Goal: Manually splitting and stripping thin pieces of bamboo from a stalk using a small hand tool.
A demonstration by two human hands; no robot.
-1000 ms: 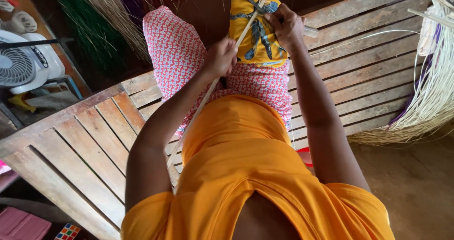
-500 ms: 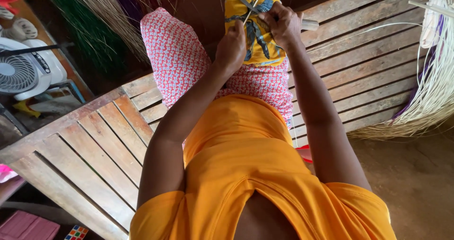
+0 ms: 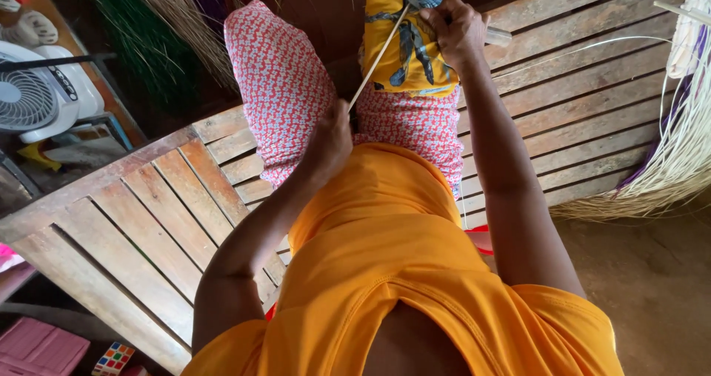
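Observation:
I sit on a slatted wooden bench (image 3: 148,220) in an orange top and a red-and-white patterned skirt (image 3: 285,87). My left hand (image 3: 331,140) is closed around a long pale cane strip (image 3: 381,46) and holds it near my lap. The strip runs up and right across a yellow cloth with blue-grey print (image 3: 411,39) on my right knee. My right hand (image 3: 458,29) rests on that cloth, closed on a knife with a pale handle (image 3: 498,37), pressing against the strip's upper part. The strip's far end leaves the frame at the top.
A bundle of pale cane strips (image 3: 678,146) curves along the right edge. Green and tan fibre bundles (image 3: 159,35) stand at the upper left beside a white fan (image 3: 41,91). A pink box (image 3: 37,346) and a colour-cube puzzle (image 3: 112,357) lie at the lower left. Brown dirt floor (image 3: 652,287) lies right.
My left hand has slid down the cane strip from the knee toward my lap, drawing the strip with it. My right hand stays on the yellow cloth.

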